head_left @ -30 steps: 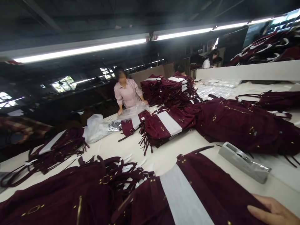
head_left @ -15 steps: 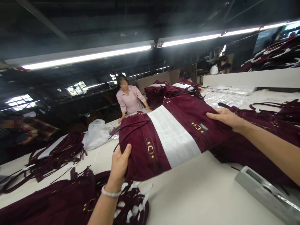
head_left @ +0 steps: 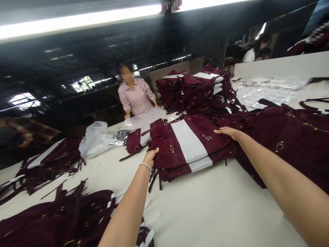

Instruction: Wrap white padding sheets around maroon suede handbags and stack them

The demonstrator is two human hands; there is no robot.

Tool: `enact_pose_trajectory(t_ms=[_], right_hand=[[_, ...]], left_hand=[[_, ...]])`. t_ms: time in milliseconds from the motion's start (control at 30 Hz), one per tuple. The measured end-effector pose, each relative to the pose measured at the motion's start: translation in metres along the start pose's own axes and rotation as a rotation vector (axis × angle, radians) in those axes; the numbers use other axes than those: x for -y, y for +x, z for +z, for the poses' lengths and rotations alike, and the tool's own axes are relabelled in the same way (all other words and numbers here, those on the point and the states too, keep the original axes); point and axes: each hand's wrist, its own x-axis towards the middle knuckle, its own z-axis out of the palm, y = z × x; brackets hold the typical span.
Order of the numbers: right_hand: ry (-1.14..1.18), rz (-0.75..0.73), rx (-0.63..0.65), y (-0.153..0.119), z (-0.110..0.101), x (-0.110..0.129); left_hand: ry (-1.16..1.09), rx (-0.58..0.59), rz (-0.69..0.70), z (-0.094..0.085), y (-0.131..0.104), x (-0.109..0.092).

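A maroon bag (head_left: 164, 145) with brass buckles and a white band (head_left: 189, 139) across its middle lies flat over another banded bag (head_left: 177, 171), whose front edge shows below it. My left hand (head_left: 150, 157), a pale bracelet on its wrist, grips the upper bag's left side with the thumb on top. At the right side, my right hand (head_left: 227, 132) holds the same bag; its lower fingers are hidden. Just beyond my left hand, a smaller maroon piece with a buckle and a white band (head_left: 134, 142) rests on the table.
Tall stacks of maroon bags (head_left: 197, 92) stand behind. More bags lie at right (head_left: 288, 133), front left (head_left: 51, 212) and far left (head_left: 51, 164) on the pale table (head_left: 205, 206). A clear plastic bag (head_left: 95, 139) is at left. Across the table stands a person (head_left: 136, 94) in a pink shirt.
Both hands have moved forward and away from me with the bag, which was held up and tilted. It now lies low on another bag. The view has shifted; the grey metal tool is out of sight.
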Motion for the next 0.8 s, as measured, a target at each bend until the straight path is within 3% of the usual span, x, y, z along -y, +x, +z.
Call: enact_pose_trajectory(t_ms=[100, 200, 300, 433, 633, 700, 800], right_hand=[[0.057, 0.097, 0.071, 0.009, -0.006, -0.009], [0.08, 0.172, 0.17, 0.004, -0.017, -0.008], [0.063, 0.078, 0.2, -0.011, -0.024, -0.008], [0.058, -0.068, 0.014, -0.027, -0.018, -0.005], [0.172, -0.333, -0.294, -0.014, -0.015, 0.006], [0.006, -0.36, -0.433, -0.006, -0.016, -0.005], [-0.428, -0.201, -0.526, 0.0, -0.009, -0.039]], left_hand=[[0.077, -0.008, -0.005, -0.005, -0.001, 0.001], [0.159, -0.012, 0.065, -0.011, -0.018, 0.003], [0.22, -0.022, 0.147, -0.014, -0.039, 0.013], [0.231, -0.092, 0.269, -0.015, -0.054, 0.02], [0.143, -0.173, 0.475, -0.021, -0.063, 0.0], [0.082, -0.161, 0.487, -0.018, -0.066, 0.012], [0.067, -0.202, 0.374, -0.01, -0.071, 0.054]])
